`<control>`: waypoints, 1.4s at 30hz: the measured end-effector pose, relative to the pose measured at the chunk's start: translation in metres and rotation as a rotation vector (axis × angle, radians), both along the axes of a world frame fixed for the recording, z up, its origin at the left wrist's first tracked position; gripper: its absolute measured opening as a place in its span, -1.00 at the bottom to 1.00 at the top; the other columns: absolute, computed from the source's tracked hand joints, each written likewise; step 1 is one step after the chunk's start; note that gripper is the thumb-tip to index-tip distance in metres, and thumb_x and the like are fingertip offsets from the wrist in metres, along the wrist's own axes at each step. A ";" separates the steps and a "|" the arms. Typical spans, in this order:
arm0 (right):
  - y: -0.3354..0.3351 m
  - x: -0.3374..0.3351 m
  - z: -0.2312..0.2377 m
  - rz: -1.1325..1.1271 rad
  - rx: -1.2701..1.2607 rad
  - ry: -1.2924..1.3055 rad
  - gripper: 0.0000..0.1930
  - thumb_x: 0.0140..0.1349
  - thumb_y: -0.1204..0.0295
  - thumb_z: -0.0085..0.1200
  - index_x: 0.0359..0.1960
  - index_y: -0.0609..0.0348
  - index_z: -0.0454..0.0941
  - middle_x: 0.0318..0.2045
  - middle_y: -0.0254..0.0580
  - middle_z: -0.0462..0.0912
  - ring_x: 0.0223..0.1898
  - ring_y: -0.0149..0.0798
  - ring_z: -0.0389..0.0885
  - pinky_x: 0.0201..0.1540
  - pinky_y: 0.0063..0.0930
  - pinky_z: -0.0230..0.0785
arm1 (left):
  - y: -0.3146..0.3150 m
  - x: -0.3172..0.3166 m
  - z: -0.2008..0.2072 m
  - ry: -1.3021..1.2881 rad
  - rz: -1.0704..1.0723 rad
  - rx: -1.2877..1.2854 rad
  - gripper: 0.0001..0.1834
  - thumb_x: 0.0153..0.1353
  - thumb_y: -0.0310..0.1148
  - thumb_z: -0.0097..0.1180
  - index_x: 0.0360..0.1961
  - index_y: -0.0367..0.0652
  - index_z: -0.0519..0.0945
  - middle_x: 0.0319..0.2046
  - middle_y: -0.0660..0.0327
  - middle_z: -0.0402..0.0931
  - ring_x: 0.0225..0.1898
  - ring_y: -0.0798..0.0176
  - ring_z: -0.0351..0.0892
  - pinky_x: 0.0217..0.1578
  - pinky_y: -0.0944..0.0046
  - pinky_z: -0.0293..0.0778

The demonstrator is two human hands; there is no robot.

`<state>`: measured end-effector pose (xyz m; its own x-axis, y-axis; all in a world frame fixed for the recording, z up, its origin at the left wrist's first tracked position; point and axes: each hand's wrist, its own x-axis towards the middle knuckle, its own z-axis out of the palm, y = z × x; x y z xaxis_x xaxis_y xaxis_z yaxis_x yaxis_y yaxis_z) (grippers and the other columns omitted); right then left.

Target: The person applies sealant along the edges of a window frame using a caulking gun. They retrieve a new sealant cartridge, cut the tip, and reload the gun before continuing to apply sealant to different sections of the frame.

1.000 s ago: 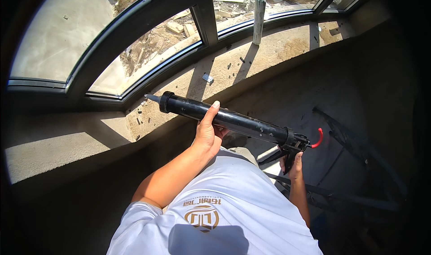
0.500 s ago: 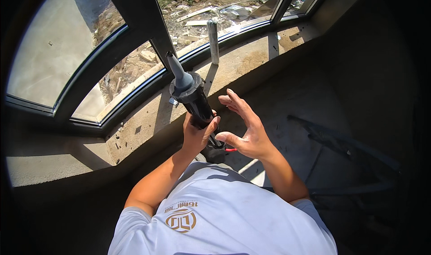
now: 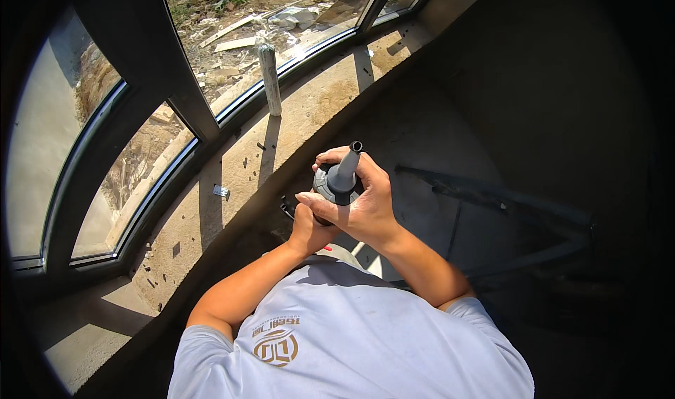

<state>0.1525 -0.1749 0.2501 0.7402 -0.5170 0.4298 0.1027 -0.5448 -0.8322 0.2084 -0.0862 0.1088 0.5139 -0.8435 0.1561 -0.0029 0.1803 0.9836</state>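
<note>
Below window sill [image 3: 232,188] — right hand [image 3: 362,206] wraps caulking gun [image 3: 337,184] front cap, left hand [image 3: 306,230] grips it beneath.

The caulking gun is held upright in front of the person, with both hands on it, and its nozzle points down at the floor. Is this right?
Not quite. The head view shows the caulking gun with its nozzle pointing up, toward the camera. The rest holds: the right hand wraps its front end and the left hand grips lower down.

Viewpoint: your head, looking steeply down your chest.
Facing: the curved window sill [image 3: 232,181] ahead.
Nearness: your hands close below.
Lens: fisheye, edges bend.
</note>
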 end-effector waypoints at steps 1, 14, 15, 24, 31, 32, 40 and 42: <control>-0.002 0.001 -0.003 0.010 0.005 -0.014 -0.47 -0.10 0.39 0.62 -0.11 0.28 0.59 -0.23 -0.15 0.62 -0.23 -0.28 0.63 -0.15 -0.44 0.50 | -0.001 -0.001 -0.001 0.027 -0.005 0.072 -0.65 -0.03 -0.47 0.47 -0.25 -0.22 0.55 -0.36 0.17 0.58 -0.29 0.28 0.60 -0.20 0.23 0.54; -0.137 -0.007 -0.022 0.764 0.304 0.114 -0.09 -0.24 0.22 0.66 0.22 0.31 0.51 -0.01 -0.04 0.47 -0.01 -0.08 0.63 0.10 -0.22 0.54 | -0.053 -0.003 -0.005 -0.088 -0.106 0.070 -0.48 -0.19 -0.38 0.46 -0.14 -0.19 0.53 -0.38 0.03 0.63 -0.39 -0.01 0.63 -0.24 0.15 0.57; -0.149 -0.007 -0.027 0.695 0.253 0.139 0.09 -0.38 0.04 0.74 0.25 0.30 0.49 0.01 -0.09 0.44 0.00 -0.12 0.62 0.06 -0.27 0.55 | -0.059 -0.003 -0.006 -0.061 -0.069 0.156 -0.49 -0.21 -0.39 0.48 -0.18 -0.19 0.52 -0.41 0.02 0.62 -0.38 -0.06 0.63 -0.27 0.14 0.56; -0.220 0.001 -0.060 1.039 0.436 0.005 -0.11 -0.01 0.30 0.51 0.38 0.35 0.39 0.21 0.13 0.50 0.30 0.05 0.45 0.36 -0.11 0.27 | -0.082 -0.008 0.001 -0.141 0.207 0.432 -0.49 -0.22 -0.44 0.42 -0.15 -0.16 0.54 -0.39 0.06 0.66 -0.34 -0.09 0.68 -0.26 0.16 0.58; -0.210 0.032 -0.057 1.154 0.447 -0.006 -0.04 -0.12 0.18 0.65 0.37 0.19 0.44 0.15 -0.01 0.44 0.22 -0.04 0.45 0.33 -0.19 0.27 | -0.062 -0.017 0.019 -0.193 0.382 0.557 -0.49 -0.21 -0.39 0.52 -0.23 -0.17 0.48 -0.45 0.06 0.60 -0.45 -0.04 0.59 -0.32 0.16 0.53; -0.207 0.034 -0.057 1.199 0.518 -0.014 -0.04 -0.11 0.18 0.65 0.36 0.19 0.45 0.14 -0.02 0.45 0.22 -0.04 0.45 0.33 -0.19 0.26 | -0.059 -0.018 0.019 -0.198 0.396 0.572 -0.48 -0.21 -0.37 0.53 -0.25 -0.17 0.47 -0.48 0.09 0.58 -0.49 0.01 0.54 -0.34 0.18 0.50; -0.182 0.047 -0.060 1.183 0.465 0.024 -0.10 -0.10 0.30 0.60 0.33 0.32 0.45 0.14 0.05 0.61 0.19 -0.07 0.53 0.30 -0.15 0.34 | -0.038 -0.025 0.020 -0.204 0.494 0.579 -0.48 -0.21 -0.35 0.50 -0.22 -0.16 0.49 -0.45 0.10 0.62 -0.42 0.03 0.65 -0.29 0.15 0.54; -0.180 0.048 -0.061 1.346 0.614 0.014 -0.19 -0.06 0.45 0.45 0.32 0.33 0.45 0.21 0.15 0.57 0.29 -0.01 0.47 0.36 -0.10 0.28 | -0.032 -0.028 0.020 -0.295 0.474 0.582 -0.49 -0.21 -0.36 0.48 -0.22 -0.17 0.49 -0.43 0.09 0.62 -0.41 0.02 0.65 -0.28 0.15 0.54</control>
